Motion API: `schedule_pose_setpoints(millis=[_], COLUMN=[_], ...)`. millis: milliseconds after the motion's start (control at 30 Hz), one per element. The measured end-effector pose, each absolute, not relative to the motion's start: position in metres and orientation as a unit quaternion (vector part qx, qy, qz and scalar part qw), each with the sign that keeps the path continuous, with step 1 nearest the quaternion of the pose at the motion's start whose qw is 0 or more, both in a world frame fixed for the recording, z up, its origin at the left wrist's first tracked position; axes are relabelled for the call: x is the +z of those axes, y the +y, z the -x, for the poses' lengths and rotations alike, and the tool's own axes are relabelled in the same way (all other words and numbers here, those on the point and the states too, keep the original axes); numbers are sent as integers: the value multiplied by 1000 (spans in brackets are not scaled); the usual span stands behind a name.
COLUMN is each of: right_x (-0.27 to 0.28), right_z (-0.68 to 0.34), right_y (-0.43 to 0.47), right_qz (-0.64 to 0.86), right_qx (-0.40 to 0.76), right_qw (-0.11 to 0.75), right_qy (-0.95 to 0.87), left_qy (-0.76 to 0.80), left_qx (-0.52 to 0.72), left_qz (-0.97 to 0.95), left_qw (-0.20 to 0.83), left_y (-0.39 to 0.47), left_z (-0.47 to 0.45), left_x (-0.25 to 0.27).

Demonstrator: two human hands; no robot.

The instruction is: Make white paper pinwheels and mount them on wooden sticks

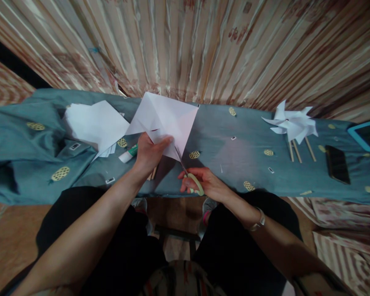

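Observation:
A square white sheet of paper (172, 111) with crease lines is held up over the cloth, its lower left part slit. My left hand (151, 152) pinches it near its lower edge, thumb on top. In my right hand (203, 179) is a pair of scissors (195, 183) with pale green handles. Its blades meet the paper at the lower right corner. Beneath my left hand lie a green and white glue stick (129, 153) and some thin wooden sticks (153, 173), partly hidden.
A stack of white paper (95, 123) lies on the teal cloth (222, 164) at left. White paper pinwheels (291, 122) on wooden sticks are at right, beside a dark phone (337, 164) and a blue-framed device (368, 135). A pleated curtain (185, 45) hangs behind.

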State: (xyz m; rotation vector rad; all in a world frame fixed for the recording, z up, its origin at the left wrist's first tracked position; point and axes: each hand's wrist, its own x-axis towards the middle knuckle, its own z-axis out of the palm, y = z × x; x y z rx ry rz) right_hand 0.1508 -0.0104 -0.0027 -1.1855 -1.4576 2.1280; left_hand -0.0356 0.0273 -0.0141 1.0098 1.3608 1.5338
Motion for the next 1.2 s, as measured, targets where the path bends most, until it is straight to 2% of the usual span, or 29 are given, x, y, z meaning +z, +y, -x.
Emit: schedule_pose_setpoints(millis=[1200], right_x=[-10], right_z=[-144], right_y=[-14], right_qz=[435], right_qx=[757], right_qw=[182], right_qy=[-452], left_qy=[552], left_qx=[604], left_qz=[-420], left_qw=[393], left_y=[29], left_z=[42], left_x=[-20])
